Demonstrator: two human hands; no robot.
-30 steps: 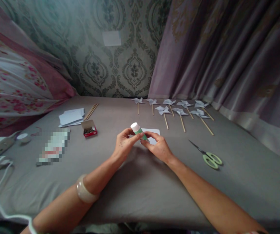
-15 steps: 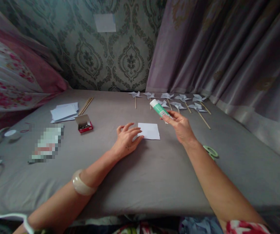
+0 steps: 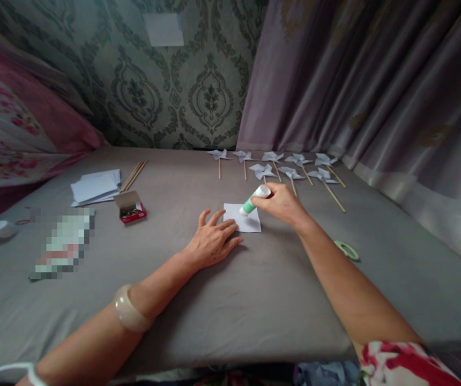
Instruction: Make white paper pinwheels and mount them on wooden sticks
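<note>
A white square of paper (image 3: 250, 223) lies flat on the grey cloth-covered table. My left hand (image 3: 213, 241) rests at the paper's left edge, fingers spread, the fingertips on its border. In my right hand (image 3: 281, 202) is a green and white glue stick (image 3: 248, 206), tilted with its lower end down at the paper's upper middle. Whether that end presses on the sheet I cannot tell exactly. Beyond the right hand lie several white paper pinwheels (image 3: 263, 171) on wooden sticks.
To the left are a stack of white paper (image 3: 96, 187), wooden sticks (image 3: 134, 176), an open red box of small metal pieces (image 3: 132, 208), a blurred-out packet (image 3: 64, 244) and a white roll (image 3: 1, 230). Green-handled scissors (image 3: 347, 250) lie partly behind my right forearm.
My right hand has turned the glue stick over and lowered it to the paper. My left hand has flattened at the sheet's left edge. The view has shifted slightly.
</note>
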